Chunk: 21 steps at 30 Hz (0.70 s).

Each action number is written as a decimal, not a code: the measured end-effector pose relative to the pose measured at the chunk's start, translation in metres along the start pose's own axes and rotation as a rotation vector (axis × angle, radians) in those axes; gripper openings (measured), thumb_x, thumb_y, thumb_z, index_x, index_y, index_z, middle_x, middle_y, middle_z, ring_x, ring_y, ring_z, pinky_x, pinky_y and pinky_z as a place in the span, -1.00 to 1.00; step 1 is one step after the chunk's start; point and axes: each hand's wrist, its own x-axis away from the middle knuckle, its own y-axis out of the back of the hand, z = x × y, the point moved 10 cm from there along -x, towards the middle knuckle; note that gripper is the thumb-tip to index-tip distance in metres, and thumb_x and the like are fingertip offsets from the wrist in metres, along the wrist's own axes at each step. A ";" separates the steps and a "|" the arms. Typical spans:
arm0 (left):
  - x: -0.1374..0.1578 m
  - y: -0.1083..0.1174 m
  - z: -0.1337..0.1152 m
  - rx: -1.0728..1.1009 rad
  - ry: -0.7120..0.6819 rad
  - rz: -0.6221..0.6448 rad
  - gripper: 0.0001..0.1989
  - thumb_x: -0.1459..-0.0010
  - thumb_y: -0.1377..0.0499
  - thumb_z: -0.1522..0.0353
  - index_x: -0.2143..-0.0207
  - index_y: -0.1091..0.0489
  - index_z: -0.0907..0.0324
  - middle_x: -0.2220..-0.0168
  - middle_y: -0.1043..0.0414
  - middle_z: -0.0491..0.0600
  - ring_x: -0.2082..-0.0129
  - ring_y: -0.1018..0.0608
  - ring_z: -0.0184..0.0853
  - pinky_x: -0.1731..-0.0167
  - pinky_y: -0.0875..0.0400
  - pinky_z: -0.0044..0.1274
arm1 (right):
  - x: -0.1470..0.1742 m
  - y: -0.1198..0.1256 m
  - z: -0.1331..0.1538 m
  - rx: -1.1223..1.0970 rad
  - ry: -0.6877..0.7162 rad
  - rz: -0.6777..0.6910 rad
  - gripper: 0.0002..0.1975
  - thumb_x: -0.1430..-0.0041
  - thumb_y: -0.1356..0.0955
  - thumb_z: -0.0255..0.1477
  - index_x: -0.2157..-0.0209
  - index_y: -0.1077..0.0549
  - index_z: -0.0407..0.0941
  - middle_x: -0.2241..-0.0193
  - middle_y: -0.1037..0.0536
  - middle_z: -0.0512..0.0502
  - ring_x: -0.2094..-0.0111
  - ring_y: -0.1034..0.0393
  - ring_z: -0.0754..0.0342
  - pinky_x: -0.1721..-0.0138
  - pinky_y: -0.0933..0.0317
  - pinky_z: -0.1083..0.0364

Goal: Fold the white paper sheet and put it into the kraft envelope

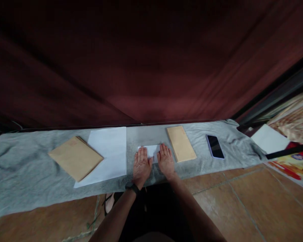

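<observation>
A small white sheet of folded paper lies on the grey cloth in front of me. My left hand presses flat on its left part, fingers stretched forward. On its right part rests my right hand, also flat with the fingers out. Both palms cover much of the paper's near side. Just right of my right hand lies a stack of brown envelopes. To the left, white paper sheets lie partly under more brown envelopes.
A phone with a purple case lies at the right on the grey cloth. Behind the narrow surface rises a dark red curtain. Tiled floor shows below the front edge. A dark bar crosses at the far right.
</observation>
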 end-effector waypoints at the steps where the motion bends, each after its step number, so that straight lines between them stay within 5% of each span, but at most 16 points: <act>1: 0.000 -0.001 0.000 -0.005 -0.009 0.008 -0.39 -0.35 0.10 0.29 -0.37 -0.03 0.43 -0.40 -0.03 0.29 -0.43 -0.01 -0.07 -0.35 0.00 -0.18 | 0.001 -0.001 0.009 -0.024 0.028 0.000 -0.47 -0.46 -0.09 -0.38 -0.33 -0.17 -0.33 -0.35 -0.17 -0.32 -0.38 -0.02 -0.13 -0.34 0.01 -0.17; 7: 0.003 -0.007 -0.001 -0.025 -0.053 0.066 -0.34 -0.26 0.10 0.46 -0.41 0.06 0.34 -0.43 0.05 0.21 -0.45 0.09 -0.13 -0.37 0.04 -0.19 | 0.007 -0.016 0.062 -0.132 0.266 0.100 -0.48 -0.48 -0.07 -0.31 -0.35 -0.16 -0.21 -0.35 -0.22 -0.15 -0.38 -0.03 0.06 -0.38 0.05 -0.03; 21: -0.001 0.003 -0.002 0.025 -0.002 -0.021 -0.40 -0.37 0.11 0.26 -0.37 -0.04 0.34 -0.40 -0.02 0.25 -0.43 -0.02 -0.11 -0.34 -0.03 -0.15 | -0.007 -0.021 0.011 0.037 0.153 0.068 -0.45 -0.46 -0.13 -0.28 -0.36 -0.13 -0.22 -0.36 -0.17 -0.23 -0.38 -0.01 -0.06 -0.36 0.09 -0.12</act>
